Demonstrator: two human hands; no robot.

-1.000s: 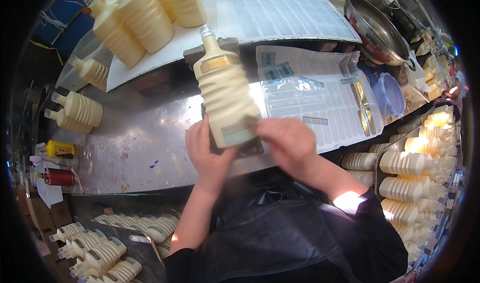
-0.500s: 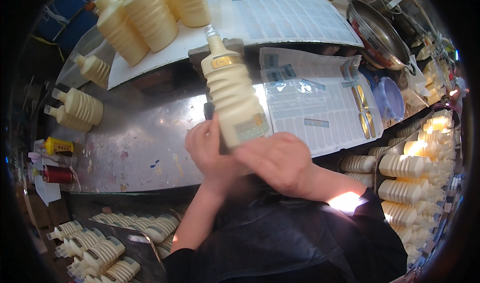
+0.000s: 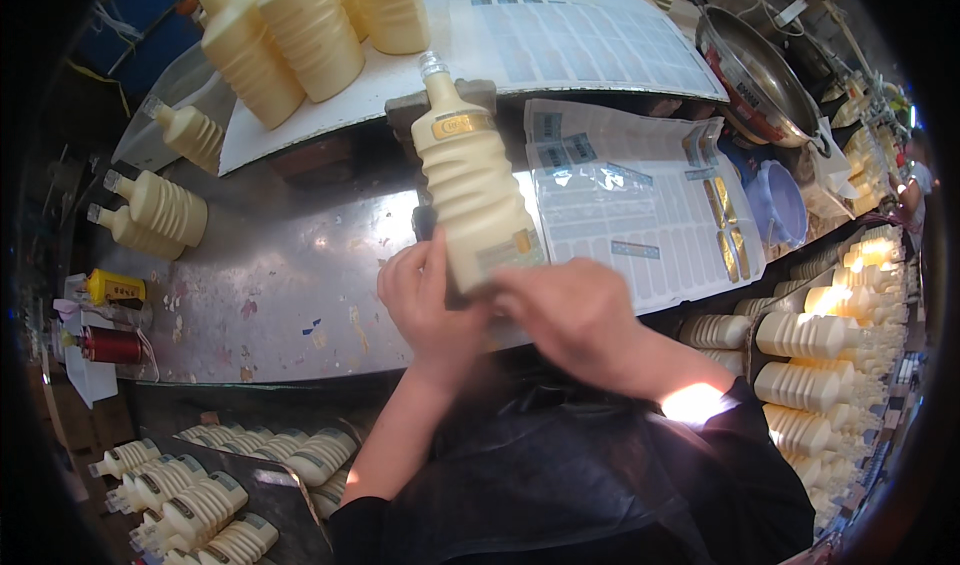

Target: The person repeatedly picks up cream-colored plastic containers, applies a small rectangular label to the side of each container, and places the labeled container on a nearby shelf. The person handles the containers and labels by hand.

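Note:
A cream plastic bottle (image 3: pixel 475 185) with wavy ribs, a clear threaded neck and a gold label on its shoulder lies tilted, neck away from me, against a dark brown support (image 3: pixel 405 115). A pale label with a small gold patch (image 3: pixel 510 249) is on its lower part. My left hand (image 3: pixel 420 295) is closed round the bottle's base from the left, thumb along its side. My right hand (image 3: pixel 575 315) is at the base's right corner, slightly blurred, its fingers curled in. Whatever these fingers hold, if anything, is hidden.
Sticker sheets (image 3: pixel 630 205) lie right of the bottle, some gold. A white raised board (image 3: pixel 460 25) carries upright bottles (image 3: pixel 250 50) and another sheet. A metal pan (image 3: pixel 755 65) and a purple basin (image 3: pixel 778 203) stand at right. Rows of bottles (image 3: pixel 800 385) fill the right side and lower left.
My right hand has shifted a little and its fingers, more stretched out before, are now curled at the bottle's base. The left hand keeps its hold; the view has shifted slightly.

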